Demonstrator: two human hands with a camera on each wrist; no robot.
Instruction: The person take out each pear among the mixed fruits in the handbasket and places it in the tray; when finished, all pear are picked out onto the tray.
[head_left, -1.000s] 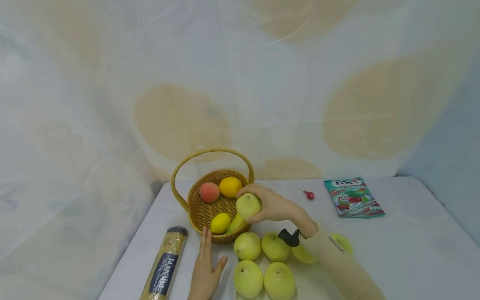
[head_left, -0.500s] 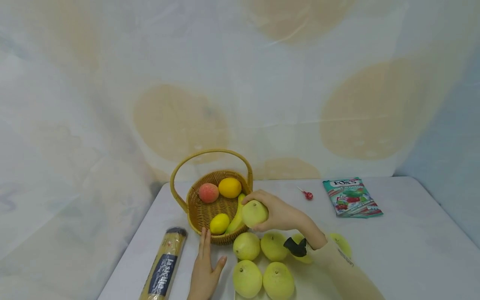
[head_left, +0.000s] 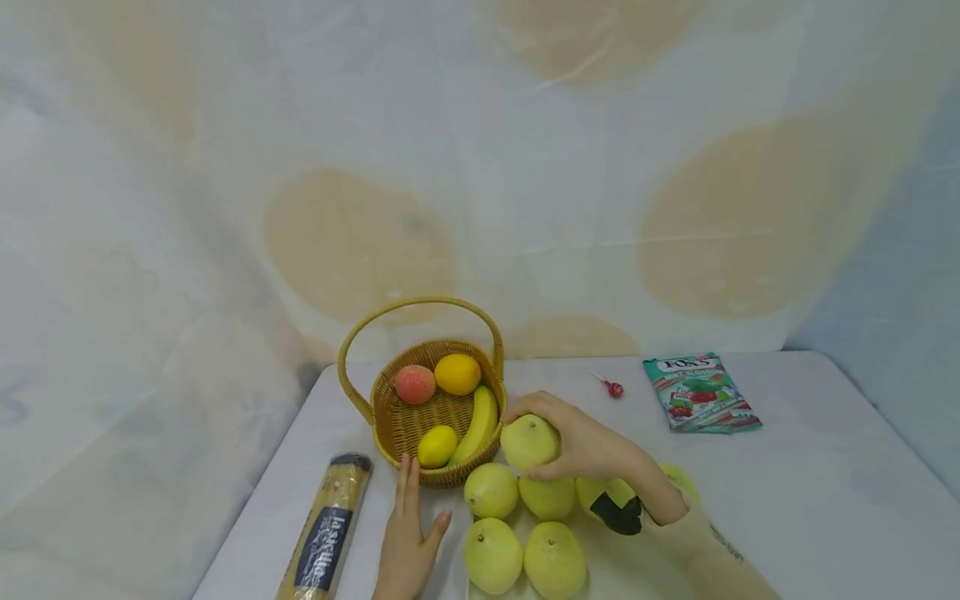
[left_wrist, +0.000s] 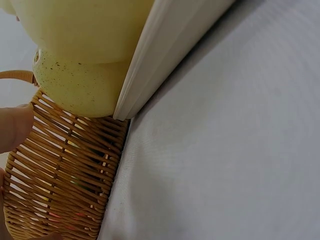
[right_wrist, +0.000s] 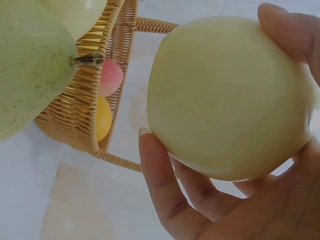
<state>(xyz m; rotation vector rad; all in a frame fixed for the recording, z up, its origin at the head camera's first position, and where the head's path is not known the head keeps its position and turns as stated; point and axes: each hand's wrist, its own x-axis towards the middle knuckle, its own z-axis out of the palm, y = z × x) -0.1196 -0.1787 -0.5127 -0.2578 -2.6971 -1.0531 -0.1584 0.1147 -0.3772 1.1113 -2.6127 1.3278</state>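
Observation:
My right hand [head_left: 581, 437] grips a pale yellow-green pear [right_wrist: 225, 97], fingers and thumb curled round it, to the right of the wicker basket [head_left: 386, 417]. In the basket lie a peach [head_left: 415, 384], a larger yellow fruit [head_left: 457, 374], a lemon [head_left: 437, 446] and a banana [head_left: 480, 421]. Several more pears [head_left: 492, 556] sit in a pale tray [left_wrist: 155, 50] in front of the right hand. With its fingers straight, my left hand [head_left: 408, 542] reaches to the basket's front side; the head view does not settle whether the fingertips touch it.
A pack of spaghetti [head_left: 326, 529] lies left of my left hand. Toward the back right are a red lollipop [head_left: 614, 389] and a green bag of sweets [head_left: 701, 393]. A cloth-like backdrop [head_left: 540, 167] rises behind the table.
My right hand has moved right and toward me with the pear, away from over the basket's right rim. The banana now shows fully. The left hand has stayed in place.

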